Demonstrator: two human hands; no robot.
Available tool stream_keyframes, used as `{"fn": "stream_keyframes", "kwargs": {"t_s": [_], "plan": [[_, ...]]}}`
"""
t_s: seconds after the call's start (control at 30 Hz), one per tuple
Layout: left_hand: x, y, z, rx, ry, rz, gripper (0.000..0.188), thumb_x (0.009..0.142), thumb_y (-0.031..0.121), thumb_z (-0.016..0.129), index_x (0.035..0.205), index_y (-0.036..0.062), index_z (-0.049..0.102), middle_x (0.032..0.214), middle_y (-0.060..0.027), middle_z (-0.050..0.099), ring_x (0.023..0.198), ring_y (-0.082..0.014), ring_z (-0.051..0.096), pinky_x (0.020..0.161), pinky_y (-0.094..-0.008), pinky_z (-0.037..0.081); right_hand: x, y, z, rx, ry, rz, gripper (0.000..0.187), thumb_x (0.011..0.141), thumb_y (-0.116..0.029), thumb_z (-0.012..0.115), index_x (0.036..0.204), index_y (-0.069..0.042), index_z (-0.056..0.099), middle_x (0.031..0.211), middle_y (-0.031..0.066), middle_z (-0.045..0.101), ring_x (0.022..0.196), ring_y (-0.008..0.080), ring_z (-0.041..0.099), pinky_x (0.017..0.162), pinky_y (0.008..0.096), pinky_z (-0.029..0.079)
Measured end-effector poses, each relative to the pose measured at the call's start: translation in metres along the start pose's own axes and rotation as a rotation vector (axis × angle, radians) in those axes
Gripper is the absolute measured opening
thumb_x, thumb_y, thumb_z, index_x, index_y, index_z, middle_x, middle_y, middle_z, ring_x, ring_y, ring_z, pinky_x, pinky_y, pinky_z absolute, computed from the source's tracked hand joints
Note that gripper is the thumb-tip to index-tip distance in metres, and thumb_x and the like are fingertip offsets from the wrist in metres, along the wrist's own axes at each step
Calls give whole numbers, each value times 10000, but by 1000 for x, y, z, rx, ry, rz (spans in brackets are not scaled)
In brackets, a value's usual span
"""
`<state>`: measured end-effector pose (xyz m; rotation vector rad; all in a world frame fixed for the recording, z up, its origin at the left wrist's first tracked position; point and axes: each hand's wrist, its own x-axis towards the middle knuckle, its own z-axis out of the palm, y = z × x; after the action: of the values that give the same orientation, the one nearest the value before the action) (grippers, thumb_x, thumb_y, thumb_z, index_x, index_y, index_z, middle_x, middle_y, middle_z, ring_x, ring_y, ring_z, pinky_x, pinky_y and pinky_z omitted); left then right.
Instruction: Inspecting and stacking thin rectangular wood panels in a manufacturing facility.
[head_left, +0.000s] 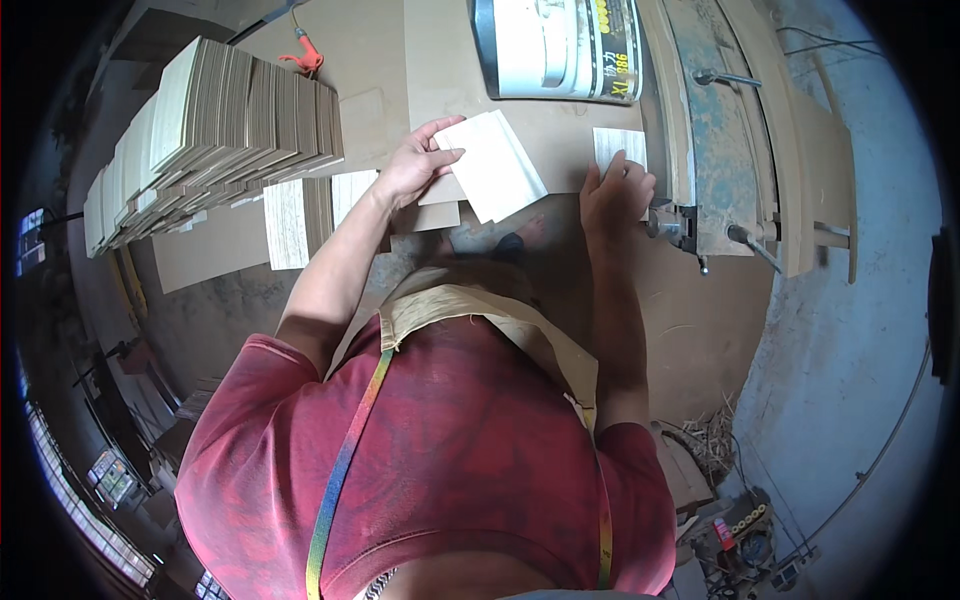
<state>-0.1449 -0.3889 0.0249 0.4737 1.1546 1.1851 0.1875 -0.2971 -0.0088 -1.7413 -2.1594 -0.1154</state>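
My left hand (415, 165) pinches a few thin, pale wooden sheets (492, 168) by their left edge, thumb on top. They are slightly fanned and tilted over the table's near edge. At the right, my right hand (617, 195) has its fingers curled onto a small pale wood panel (619, 143) with fine stripes. That panel lies at the table's right side, beside a machine, and the hand covers its nearer part. Tall rows of stacked thin wooden panels (235, 105) stand on the left. More panels (287, 222) are set on edge at the near left.
A large white and black plastic container (560, 50) stands beyond my hands on the brown table (375, 60). A red-orange air blow gun (306, 55) lies at the back left. Along the right runs a worn blue-green machine bed (722, 130) with clamps and wooden rails.
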Motion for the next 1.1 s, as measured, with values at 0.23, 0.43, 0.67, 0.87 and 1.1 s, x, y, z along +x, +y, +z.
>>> {"fn": "stream_keyframes", "kwargs": {"t_s": [0.23,0.43,0.67,0.87,1.1], "plan": [[6,5,7,132,79,-39,488,1059,-63,684,1538,-34,597,1200,-139,749,891,-133,731,822,-224,640,49,-18,30,115,194,-164,405,940,-245,837,1266,-22,747,1160,103,719,984,334,644,854,456,546],[8,-2,11,210,197,-41,429,1047,-28,724,1469,-35,646,1164,-143,760,905,-144,732,811,-255,627,3,-12,19,128,197,-173,407,946,-200,816,1284,9,728,1255,189,699,1061,394,649,943,478,571],[22,-4,45,257,236,-15,381,1028,-13,748,1403,-33,686,1117,-143,767,921,-167,734,805,-268,617,38,-19,32,250,220,-110,537,927,-208,827,1383,32,677,1381,273,627,1165,441,626,1014,537,557],[41,-16,54,315,230,31,354,1028,-8,744,1375,-57,691,1152,-149,764,908,-175,729,818,-287,624,-25,-62,-20,355,-76,-267,601,884,-273,848,1405,-20,689,1379,257,616,1154,448,610,1019,526,542],[37,-14,20,157,-6,-15,320,1030,29,764,1333,-62,718,1130,-137,766,885,-161,717,818,-273,618,-36,-6,-14,164,75,-172,569,875,-260,858,1370,-34,691,1355,237,615,1163,439,602,1011,542,536]]}}
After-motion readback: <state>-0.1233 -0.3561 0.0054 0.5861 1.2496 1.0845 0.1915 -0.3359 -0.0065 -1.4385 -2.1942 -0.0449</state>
